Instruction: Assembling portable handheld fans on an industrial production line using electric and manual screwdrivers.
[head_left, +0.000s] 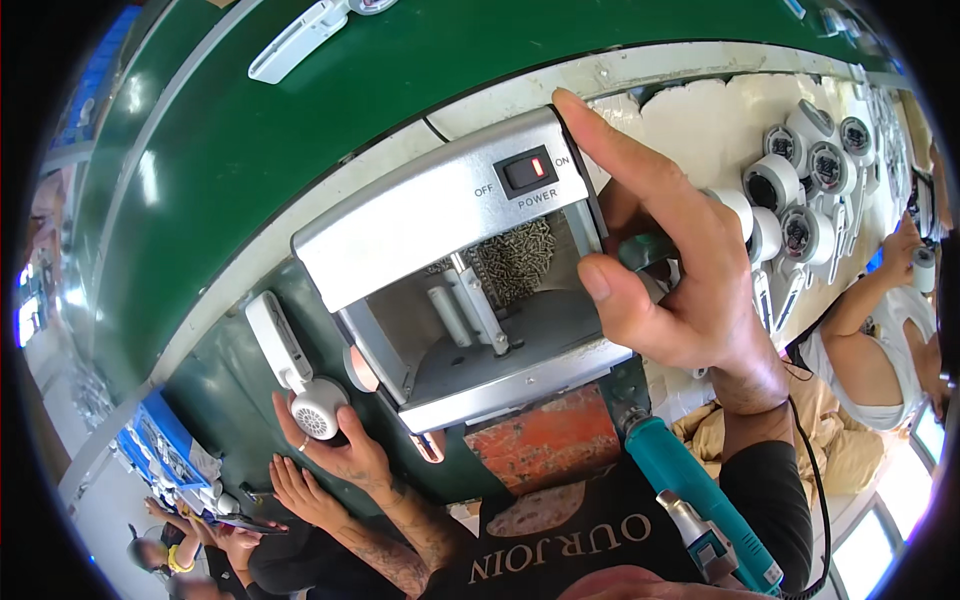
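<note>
The right hand (672, 262) rests against the right side of a silver metal box (455, 265), forefinger stretched straight up past its top corner, thumb pressed on its side edge, the other fingers curled around a teal electric screwdriver (700, 500) whose tip is hidden behind the palm. Just left of the forefinger sits a black switch (526, 171); below it lies a heap of small screws (515, 255). The left hand (335, 445) cups a white round part (315, 412) from below, fingers loosely closed around it. Right of the fingers, more white parts (800, 180) crowd the bench.
</note>
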